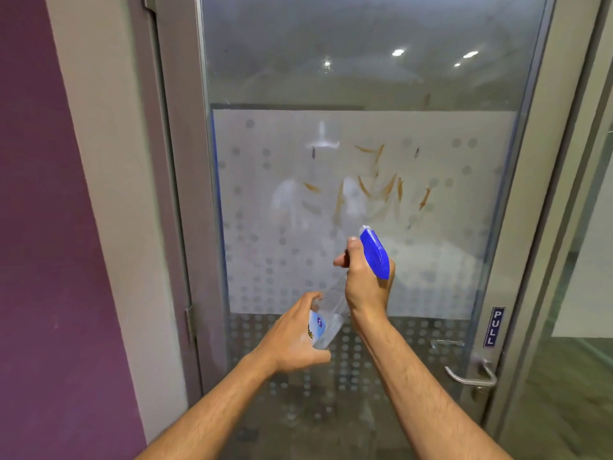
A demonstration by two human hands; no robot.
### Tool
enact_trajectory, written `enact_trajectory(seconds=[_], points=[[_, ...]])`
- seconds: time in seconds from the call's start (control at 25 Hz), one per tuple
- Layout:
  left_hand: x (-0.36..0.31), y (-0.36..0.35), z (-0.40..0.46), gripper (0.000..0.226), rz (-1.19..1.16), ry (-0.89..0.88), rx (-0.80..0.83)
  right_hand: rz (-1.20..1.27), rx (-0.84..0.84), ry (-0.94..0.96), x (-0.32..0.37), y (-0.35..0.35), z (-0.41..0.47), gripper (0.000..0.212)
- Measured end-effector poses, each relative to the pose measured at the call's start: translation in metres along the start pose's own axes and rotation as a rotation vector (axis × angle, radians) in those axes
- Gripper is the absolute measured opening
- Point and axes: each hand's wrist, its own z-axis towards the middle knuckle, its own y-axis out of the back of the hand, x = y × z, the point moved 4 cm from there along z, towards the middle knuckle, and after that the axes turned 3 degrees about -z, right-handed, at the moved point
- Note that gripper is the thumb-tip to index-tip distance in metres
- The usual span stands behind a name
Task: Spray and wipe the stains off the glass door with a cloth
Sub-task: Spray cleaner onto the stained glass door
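Note:
A glass door (pixel 431 277) with a frosted dotted panel fills the view. Several orange-brown stains (pixel 386 189) streak the frosted panel at its upper middle and right. A clear spray bottle (pixel 331 313) with a blue trigger head (pixel 376 252) is tilted in front of the door, nozzle pointing up at the glass. My right hand (pixel 366 280) grips the bottle's neck at the trigger. My left hand (pixel 295 336) holds the bottle's base by its label. No cloth is in view.
A metal lever handle (pixel 471 376) sits at the door's lower right, under a blue PULL sign (pixel 493 327). The grey door frame (pixel 179 194) and a purple wall (pixel 49 227) stand on the left. Another glass panel (pixel 583 260) is on the right.

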Motion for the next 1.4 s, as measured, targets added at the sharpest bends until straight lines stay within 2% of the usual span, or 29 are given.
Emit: enact_trajectory(seconds=[0.28, 0.48, 0.64, 0.68, 0.8, 0.96, 1.12, 1.4], points=[[0.02, -0.015, -0.013, 0.087, -0.077, -0.027, 0.046, -0.069, 0.153, 0.063, -0.012, 0.005, -0.02, 0.021], [0.021, -0.051, -0.02, 0.088, -0.135, -0.055, 0.08, -0.186, 0.219, -0.018, -0.027, 0.032, -0.029, 0.009], [0.005, -0.072, -0.028, 0.091, -0.142, -0.05, 0.039, -0.145, 0.235, -0.138, -0.041, 0.062, -0.045, 0.028], [-0.001, -0.075, -0.03, 0.092, -0.14, -0.051, 0.022, -0.183, 0.219, -0.136, -0.042, 0.073, -0.048, 0.026], [-0.022, -0.091, -0.039, 0.101, -0.153, -0.071, 0.021, -0.234, 0.194, -0.086, -0.035, 0.11, -0.057, 0.01], [-0.057, -0.123, -0.063, 0.091, -0.316, -0.088, 0.022, -0.139, 0.251, -0.056, -0.011, 0.168, -0.075, 0.018], [-0.111, -0.165, -0.1, 0.083, -0.415, -0.091, 0.013, -0.161, 0.318, -0.013, 0.016, 0.239, -0.1, 0.019], [-0.215, -0.253, -0.151, 0.074, -0.459, -0.125, 0.17, -0.274, 0.284, -0.043, 0.049, 0.374, -0.143, 0.016]])
